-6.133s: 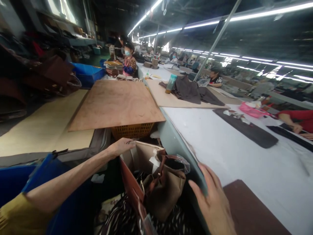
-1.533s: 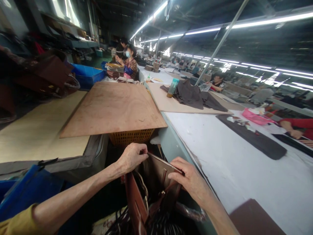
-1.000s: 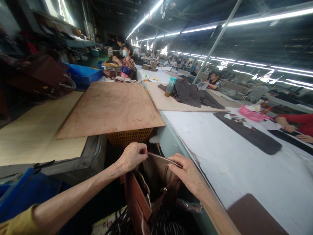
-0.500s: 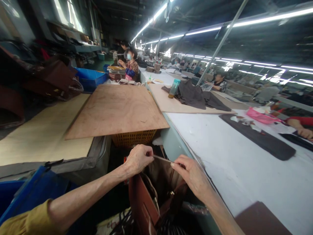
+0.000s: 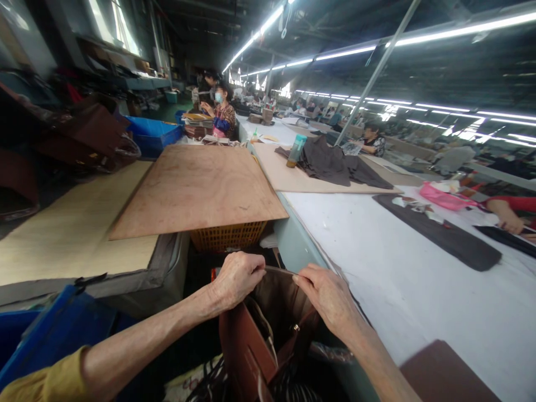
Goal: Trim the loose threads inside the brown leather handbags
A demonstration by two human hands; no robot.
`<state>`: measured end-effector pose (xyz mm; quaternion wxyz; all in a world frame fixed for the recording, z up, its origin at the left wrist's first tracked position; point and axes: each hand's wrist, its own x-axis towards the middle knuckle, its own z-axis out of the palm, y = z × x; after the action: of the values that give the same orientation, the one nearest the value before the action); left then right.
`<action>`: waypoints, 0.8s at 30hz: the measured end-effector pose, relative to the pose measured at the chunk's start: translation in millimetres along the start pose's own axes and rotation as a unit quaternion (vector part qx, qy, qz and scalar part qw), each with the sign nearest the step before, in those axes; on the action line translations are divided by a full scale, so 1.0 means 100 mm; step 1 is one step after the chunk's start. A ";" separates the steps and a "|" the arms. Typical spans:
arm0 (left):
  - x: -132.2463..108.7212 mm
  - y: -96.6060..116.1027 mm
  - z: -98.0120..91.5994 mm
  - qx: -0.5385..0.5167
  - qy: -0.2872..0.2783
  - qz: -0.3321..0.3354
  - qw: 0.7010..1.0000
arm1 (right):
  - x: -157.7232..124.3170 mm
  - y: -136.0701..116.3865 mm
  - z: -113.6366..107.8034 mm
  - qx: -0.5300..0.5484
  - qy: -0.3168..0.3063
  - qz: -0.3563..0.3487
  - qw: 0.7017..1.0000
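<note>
A brown handbag (image 5: 248, 340) sits open in front of me, its brown lining and an inner pocket showing. My left hand (image 5: 242, 274) is closed on the far rim of the bag's mouth, thumb and fingers pinched together. On the same rim, a short way to the right, my right hand (image 5: 320, 287) pinches the edge too. The rim runs taut between both hands. A small metal fitting (image 5: 296, 328) shows at the bag's right side. The bag's bottom is hidden.
A wooden board (image 5: 201, 187) lies over a yellow basket (image 5: 228, 235) ahead. To the right, a white-topped table (image 5: 360, 262) carries a dark panel (image 5: 439, 231) and a brown panel (image 5: 448, 374). A blue bin (image 5: 62, 329) stands left. A co-worker's hand (image 5: 508, 215) is far right.
Both hands keep their grip on the bag's rim. The rim has tilted slightly, so more of the lining shows just under it. The view has shifted a little.
</note>
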<state>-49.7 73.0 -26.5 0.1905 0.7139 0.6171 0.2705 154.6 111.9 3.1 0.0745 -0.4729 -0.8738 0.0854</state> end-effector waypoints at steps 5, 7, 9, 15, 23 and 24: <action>0.01 -0.05 0.04 -0.005 0.013 0.028 1.000 | 0.01 -0.02 0.00 -0.009 0.015 0.000 1.000; 0.02 -0.06 0.05 -0.006 0.017 0.009 1.000 | 0.00 -0.03 0.01 -0.003 0.018 -0.005 1.000; 0.03 -0.06 0.05 -0.008 0.019 -0.003 1.000 | 0.00 -0.03 0.02 0.006 0.017 -0.009 1.000; 0.05 -0.07 0.08 -0.018 0.036 -0.029 0.999 | 0.00 -0.01 0.04 -0.007 0.017 -0.024 1.000; 0.06 -0.05 0.12 -0.022 0.030 -0.043 0.998 | 0.16 -0.31 0.16 -0.101 0.007 -0.043 0.994; 0.06 -0.04 0.11 -0.023 0.026 -0.041 0.999 | 0.20 -0.35 0.18 -0.097 0.002 -0.046 0.994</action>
<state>-45.5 80.4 -36.4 0.2019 0.6765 0.6438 0.2951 111.3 108.2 -6.1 0.0340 -0.4371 -0.8988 -0.0044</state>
